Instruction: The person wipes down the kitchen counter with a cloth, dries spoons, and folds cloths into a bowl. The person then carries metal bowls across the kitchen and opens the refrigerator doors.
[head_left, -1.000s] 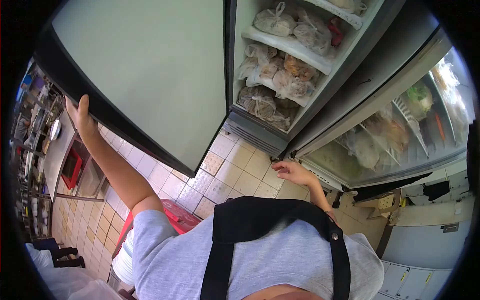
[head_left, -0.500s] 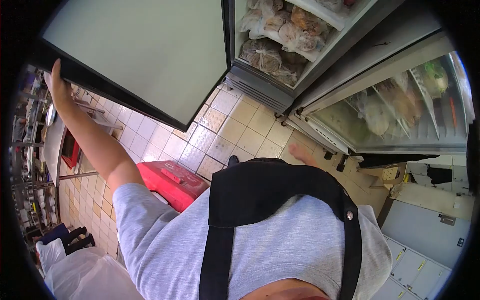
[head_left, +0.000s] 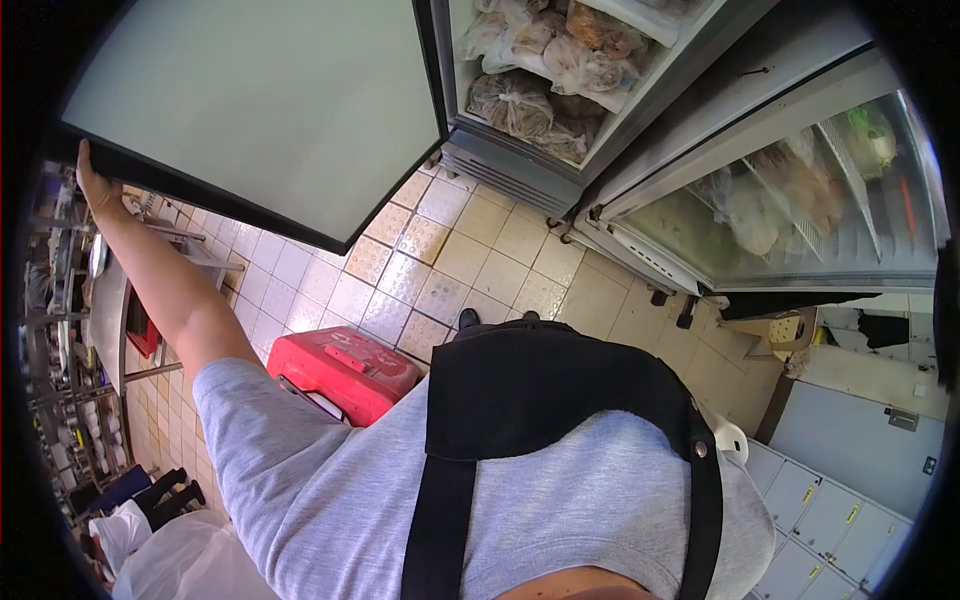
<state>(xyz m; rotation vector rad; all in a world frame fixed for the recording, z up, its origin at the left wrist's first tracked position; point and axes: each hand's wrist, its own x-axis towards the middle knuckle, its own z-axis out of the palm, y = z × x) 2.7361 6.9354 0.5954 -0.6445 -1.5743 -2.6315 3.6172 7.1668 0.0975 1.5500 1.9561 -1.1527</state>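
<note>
My left hand (head_left: 98, 188) reaches out to the far left, closed on the black outer edge of the open refrigerator door (head_left: 260, 100). Its thumb lies on the near side of the edge; the fingers behind are hidden. Beyond the door's hinge side is the open cabinet (head_left: 585, 178), its shelves holding several knotted clear plastic bags of food (head_left: 515, 105) that looks brownish. My right hand is out of sight.
A red plastic case or bin (head_left: 345, 370) stands on the tiled floor (head_left: 480, 260) by my left side. To the right is a glass-doored refrigerator (head_left: 760, 200); lockers (head_left: 800, 490) stand behind. Another person (head_left: 125, 525) is at lower left.
The door has swung farther open, to the left and slightly down in view, with my left hand still on its edge. My right hand, visible earlier past the apron, has gone out of view.
</note>
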